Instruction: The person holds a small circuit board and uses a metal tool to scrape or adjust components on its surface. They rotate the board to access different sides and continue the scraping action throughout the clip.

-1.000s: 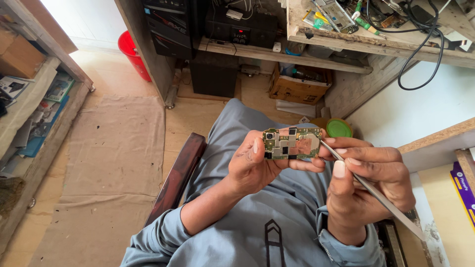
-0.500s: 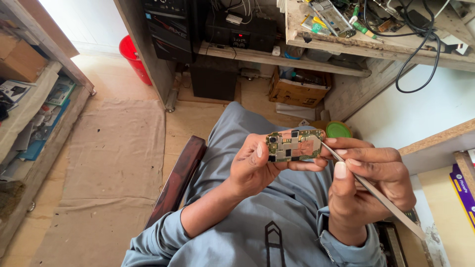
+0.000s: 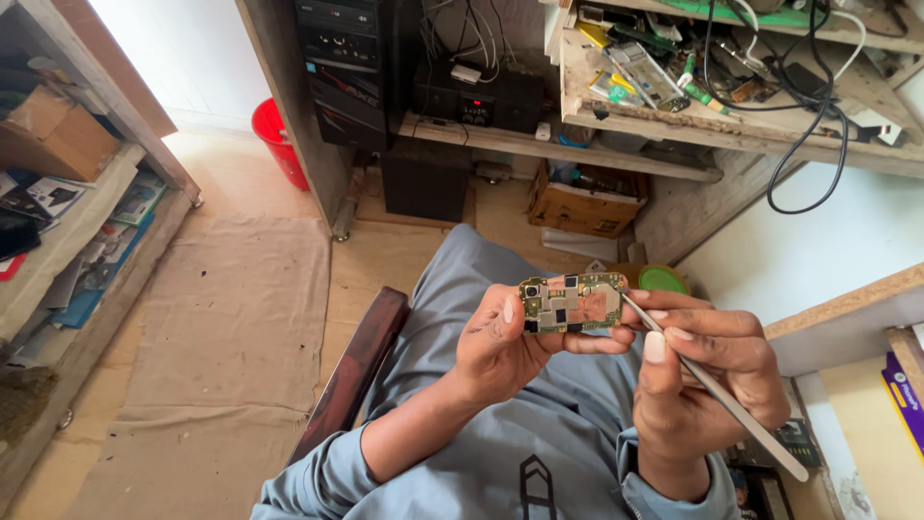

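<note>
My left hand [image 3: 502, 345] holds a small green circuit board [image 3: 572, 302] by its left and lower edges, chips facing up, above my lap. My right hand [image 3: 707, 371] grips thin metal tweezers [image 3: 717, 390] like a pen. The tweezers' tip rests at the board's right edge, and their long end points down to the right. Both hands meet over my grey trousers and grey sleeves.
A dark wooden chair arm [image 3: 356, 371] lies to my left. A cardboard box [image 3: 585, 197] and black electronics [image 3: 462, 96] sit ahead under a cluttered workbench [image 3: 674, 116] with cables. A red bucket [image 3: 277, 140] stands far left, shelves [image 3: 67, 231] along the left wall.
The hands and board stay nearly still, shifting only slightly in view. The tweezers' tip remains at the board's right edge.
</note>
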Motion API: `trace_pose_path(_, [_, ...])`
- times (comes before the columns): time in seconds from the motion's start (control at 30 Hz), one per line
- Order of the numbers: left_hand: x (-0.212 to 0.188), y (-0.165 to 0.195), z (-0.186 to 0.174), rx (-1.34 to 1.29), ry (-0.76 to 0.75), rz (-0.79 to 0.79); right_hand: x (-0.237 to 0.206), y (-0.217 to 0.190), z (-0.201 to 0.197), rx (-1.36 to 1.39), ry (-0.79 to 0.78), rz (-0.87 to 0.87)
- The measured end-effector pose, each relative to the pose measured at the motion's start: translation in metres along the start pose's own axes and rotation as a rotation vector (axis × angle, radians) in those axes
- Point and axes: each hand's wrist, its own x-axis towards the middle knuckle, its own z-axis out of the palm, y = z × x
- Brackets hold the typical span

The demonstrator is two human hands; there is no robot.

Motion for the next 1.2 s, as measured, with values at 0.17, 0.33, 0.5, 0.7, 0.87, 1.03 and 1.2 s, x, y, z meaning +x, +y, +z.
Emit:
trace_pose_path(0.17, [-0.0011,-0.0031,-0.0028,-0.025,0.011,0.007,-0.0022,-0.0003,-0.0014,0.049,0.0,0.046])
trace_pose_path(0.33, [-0.0026,-0.0082,-0.0052,-0.075,0.031,0.026,-0.0037,-0.0013,-0.0011,0.074,-0.005,0.087])
trace_pose_path(0.5, [-0.0028,-0.0072,-0.0059,-0.077,0.023,0.023,-0.0022,-0.0022,-0.001,0.085,-0.011,0.092])
trace_pose_path(0.7, [-0.0017,-0.0063,-0.0039,-0.068,0.025,0.027,-0.002,-0.0029,-0.0046,0.08,-0.02,0.093])
trace_pose_path(0.87, [-0.0008,-0.006,-0.004,-0.018,0.027,0.037,0.0012,-0.0037,-0.0055,0.078,-0.012,0.108])
trace_pose_path(1.03, [-0.0007,-0.0048,-0.0038,-0.027,0.018,0.036,0.0059,-0.0064,0.0009,0.092,-0.016,0.097])
trace_pose_path(1.2, [-0.0021,-0.0027,-0.0045,0.012,0.005,0.044,0.0042,-0.0087,-0.0011,0.04,-0.028,0.094])
